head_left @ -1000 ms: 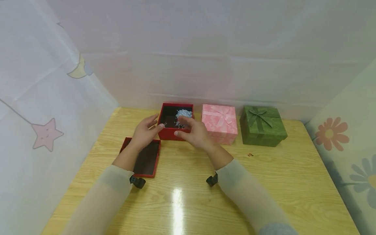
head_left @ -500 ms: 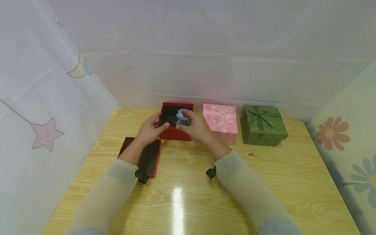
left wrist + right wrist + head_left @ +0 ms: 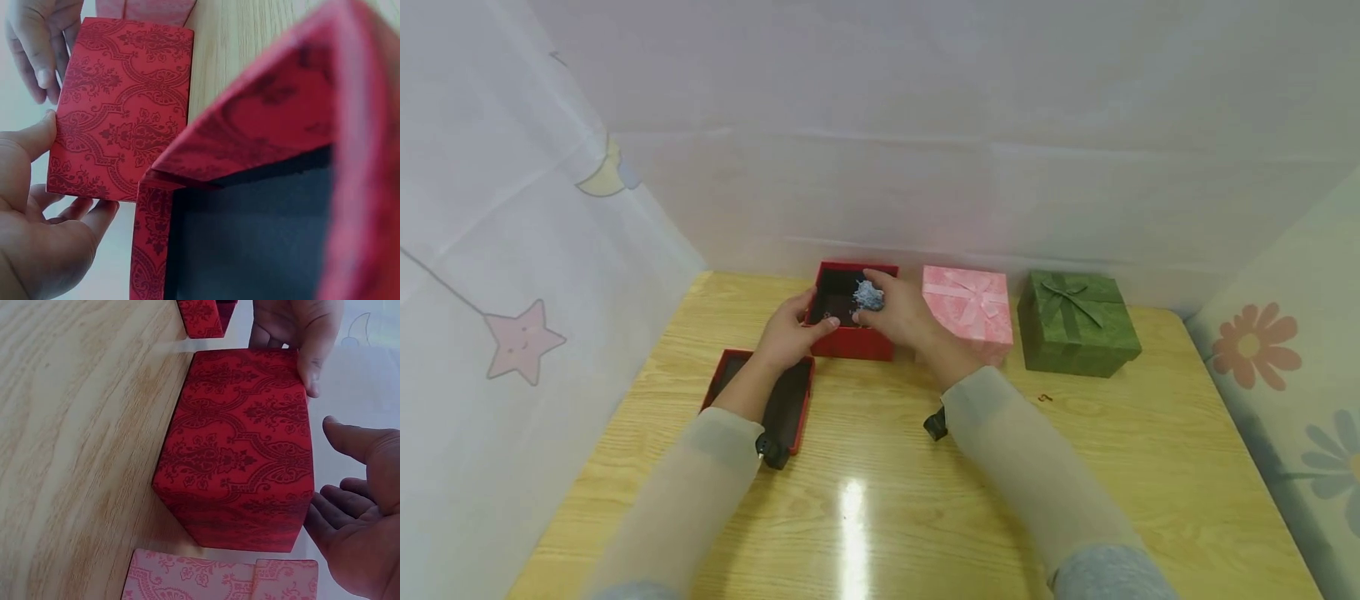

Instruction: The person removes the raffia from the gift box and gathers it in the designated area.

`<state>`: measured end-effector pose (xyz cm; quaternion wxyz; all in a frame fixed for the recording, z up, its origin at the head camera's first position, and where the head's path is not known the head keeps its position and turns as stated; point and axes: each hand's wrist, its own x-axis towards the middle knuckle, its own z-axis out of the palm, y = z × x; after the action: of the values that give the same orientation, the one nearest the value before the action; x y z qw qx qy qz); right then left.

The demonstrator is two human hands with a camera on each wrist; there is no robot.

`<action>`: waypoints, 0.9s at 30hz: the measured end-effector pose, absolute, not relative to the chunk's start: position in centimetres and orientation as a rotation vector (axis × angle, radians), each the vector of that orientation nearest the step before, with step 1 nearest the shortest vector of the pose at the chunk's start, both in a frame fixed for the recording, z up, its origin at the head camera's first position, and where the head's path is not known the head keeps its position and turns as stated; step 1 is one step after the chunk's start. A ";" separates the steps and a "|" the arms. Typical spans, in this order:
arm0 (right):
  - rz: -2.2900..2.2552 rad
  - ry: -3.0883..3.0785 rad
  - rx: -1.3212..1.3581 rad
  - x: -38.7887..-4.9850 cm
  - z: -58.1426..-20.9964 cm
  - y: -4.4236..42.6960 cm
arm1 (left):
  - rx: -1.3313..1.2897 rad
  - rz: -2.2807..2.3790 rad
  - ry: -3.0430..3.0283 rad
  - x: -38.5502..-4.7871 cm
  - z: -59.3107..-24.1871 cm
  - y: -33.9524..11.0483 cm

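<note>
An uncovered red gift box (image 3: 853, 343) with a dark inside stands at the back of the table. My left hand (image 3: 786, 333) holds its left side, thumb at the front rim and fingers along the wall. My right hand (image 3: 906, 312) reaches over the box's right side, with a clump of pale blue shredded paper (image 3: 868, 296) between thumb and fingers. Both wrist views show the patterned outer wall of the red box (image 3: 125, 112) but hide the paper. Under my left forearm lies the red lid (image 3: 790, 404), hollow side up.
Right of the red box stand a closed pink gift box (image 3: 966, 304) with a bow and a closed green gift box (image 3: 1078, 325). A small red scrap (image 3: 1045, 398) lies in front of them on the wooden table (image 3: 880, 533). Light cloth hangs behind and at both sides.
My left hand has moved right onto the red box. My right hand has reached into the box, and the spread-out shredded paper is now a tighter clump between its fingers.
</note>
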<state>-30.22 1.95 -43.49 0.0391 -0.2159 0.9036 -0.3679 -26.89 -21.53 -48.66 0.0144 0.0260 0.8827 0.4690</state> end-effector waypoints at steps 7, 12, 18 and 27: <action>-0.961 2.867 -0.653 -31.4 -43.7 1.3 | 0.044 1.552 2.687 -26.7 -48.8 -21.3; -0.667 2.984 -0.710 -32.3 -43.9 0.4 | 0.041 1.580 2.663 -26.6 -48.9 -21.4; -0.534 2.969 -0.727 -33.1 -43.9 -0.6 | 0.044 1.621 2.648 -26.5 -49.2 -21.4; -0.455 2.950 -0.772 -33.9 -43.8 -1.9 | 0.040 1.640 2.636 -26.4 -48.7 -21.4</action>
<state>-33.86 -1.88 -43.82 0.0294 -0.2503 0.9564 -0.1474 -26.36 -21.37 -48.66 0.0186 0.0128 0.8489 0.5281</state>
